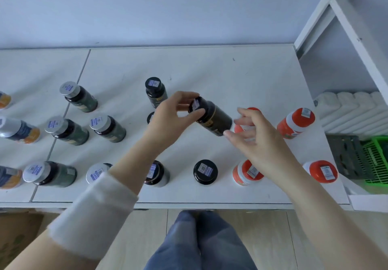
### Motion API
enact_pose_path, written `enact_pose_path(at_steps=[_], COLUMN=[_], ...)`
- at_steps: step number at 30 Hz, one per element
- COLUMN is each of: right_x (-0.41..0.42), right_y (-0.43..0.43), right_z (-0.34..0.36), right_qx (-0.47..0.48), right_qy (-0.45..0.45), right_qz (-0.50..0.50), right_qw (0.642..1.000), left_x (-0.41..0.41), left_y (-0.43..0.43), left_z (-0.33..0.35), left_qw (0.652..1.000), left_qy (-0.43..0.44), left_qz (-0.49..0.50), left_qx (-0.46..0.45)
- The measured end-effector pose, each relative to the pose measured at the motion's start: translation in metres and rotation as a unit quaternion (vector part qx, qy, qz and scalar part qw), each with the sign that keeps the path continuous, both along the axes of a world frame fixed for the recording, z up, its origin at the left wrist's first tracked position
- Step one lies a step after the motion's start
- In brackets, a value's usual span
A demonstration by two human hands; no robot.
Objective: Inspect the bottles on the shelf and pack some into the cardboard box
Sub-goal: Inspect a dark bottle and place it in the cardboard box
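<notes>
Near the centre of the frame, a black bottle (212,117) is held tilted above the white shelf (210,68), its labelled cap turned toward the upper left and its base toward the lower right. The cap end is pinched between the thumb and curled fingers of the left hand (170,118), whose forearm is covered by a pushed-up white sleeve (94,213). The right hand (258,137) is held with its fingers spread and relaxed just beside the bottle's base; one fingertip is seen at the lower edge, but whether it touches cannot be told through the blur. Behind and below the hands, other black-capped bottles (205,172) are left standing on the shelf. Orange bottles (296,122) are set to the right of them, and green bottles with silver caps (78,96) are ranged in rows to the left. Blue and orange bottles (19,130) are cut off at the left edge. At the lower left corner, below the shelf edge, part of a brown cardboard box (16,234) is seen on the floor. At the right edge, a green basket (375,160) is placed beside a dark crate (348,156).
</notes>
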State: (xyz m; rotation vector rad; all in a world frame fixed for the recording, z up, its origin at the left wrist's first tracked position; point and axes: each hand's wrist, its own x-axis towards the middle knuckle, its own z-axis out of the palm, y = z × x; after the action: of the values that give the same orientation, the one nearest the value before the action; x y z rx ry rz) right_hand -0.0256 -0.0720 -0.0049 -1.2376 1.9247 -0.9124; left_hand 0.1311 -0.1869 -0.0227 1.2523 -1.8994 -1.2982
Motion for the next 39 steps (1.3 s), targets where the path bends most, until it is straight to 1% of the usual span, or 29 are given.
enact_pose_path(at_steps=[1,3,4,5,6,8,9,10,11,12,14,15,16,18,20,22,24,25,27,29,30,32,34,36,39], right_x=[0.0,0.001,0.002,0.004,0.007,0.013,0.016,0.019,0.021,0.023,0.025,0.025,0.026,0.029,0.031,0.031,0.029,0.028,0.027,0.03,0.031,0.032,0.03,0.029,0.031], right_y=[-0.002,-0.005,-0.006,-0.007,-0.006,-0.005,-0.004,-0.003,0.0,0.001,0.004,0.005,0.006,0.006,0.008,0.01,0.011,0.011,0.013,0.014,0.015,0.015,0.014,0.014,0.014], right_z=[0.001,0.002,0.004,0.005,0.006,0.008,0.009,0.008,0.008,0.009,0.012,0.012,0.012,0.012,0.01,0.008,0.008,0.007,0.006,0.005,0.004,0.005,0.007,0.006,0.001], right_qx=[0.016,0.024,0.018,0.001,-0.024,-0.08,-0.104,-0.127,-0.14,-0.139,-0.109,-0.097,-0.102,-0.143,-0.163,-0.152,-0.13,-0.127,-0.145,-0.176,-0.184,-0.17,-0.135,-0.137,-0.178], right_qy=[-0.095,-0.268,-0.327,-0.349,-0.331,-0.216,-0.177,-0.166,-0.184,-0.226,-0.303,-0.313,-0.313,-0.297,-0.279,-0.298,-0.332,-0.333,-0.302,-0.253,-0.243,-0.279,-0.318,-0.309,-0.287], right_qz=[-0.015,-0.031,-0.03,-0.025,-0.02,-0.007,0.005,0.02,0.027,0.023,0.004,0.003,0.007,0.015,0.031,0.018,0.004,0.006,0.012,0.026,0.033,0.012,-0.01,0.002,0.017], right_qw=[0.995,0.963,0.945,0.937,0.943,0.973,0.979,0.978,0.973,0.964,0.947,0.945,0.944,0.944,0.946,0.942,0.934,0.935,0.942,0.951,0.952,0.945,0.938,0.941,0.941], left_x=[0.005,0.012,0.015,0.016,0.018,0.021,0.023,0.025,0.027,0.03,0.037,0.04,0.041,0.043,0.045,0.047,0.05,0.051,0.05,0.048,0.048,0.048,0.05,0.051,0.048], left_y=[0.005,0.016,0.019,0.021,0.023,0.024,0.025,0.025,0.026,0.026,0.027,0.028,0.029,0.033,0.035,0.035,0.034,0.034,0.034,0.035,0.035,0.035,0.034,0.034,0.034], left_z=[0.008,0.019,0.021,0.022,0.021,0.021,0.02,0.02,0.02,0.02,0.02,0.02,0.019,0.018,0.017,0.017,0.019,0.02,0.021,0.02,0.019,0.02,0.021,0.021,0.021], left_qw=[0.995,0.963,0.951,0.947,0.948,0.957,0.96,0.961,0.961,0.959,0.954,0.951,0.949,0.948,0.948,0.952,0.949,0.946,0.944,0.942,0.943,0.946,0.946,0.943,0.935], left_qy=[0.075,0.205,0.239,0.25,0.244,0.217,0.212,0.214,0.223,0.234,0.262,0.272,0.275,0.269,0.264,0.263,0.28,0.286,0.281,0.278,0.277,0.277,0.282,0.285,0.288], left_qz=[-0.015,-0.042,-0.046,-0.045,-0.042,-0.029,-0.019,-0.013,-0.013,-0.019,-0.037,-0.045,-0.051,-0.054,-0.04,-0.03,-0.045,-0.054,-0.057,-0.038,-0.029,-0.03,-0.054,-0.068,-0.038], left_qx=[0.067,0.168,0.189,0.197,0.198,0.19,0.183,0.174,0.166,0.157,0.142,0.139,0.142,0.163,0.173,0.152,0.14,0.143,0.162,0.181,0.181,0.166,0.148,0.156,0.201])
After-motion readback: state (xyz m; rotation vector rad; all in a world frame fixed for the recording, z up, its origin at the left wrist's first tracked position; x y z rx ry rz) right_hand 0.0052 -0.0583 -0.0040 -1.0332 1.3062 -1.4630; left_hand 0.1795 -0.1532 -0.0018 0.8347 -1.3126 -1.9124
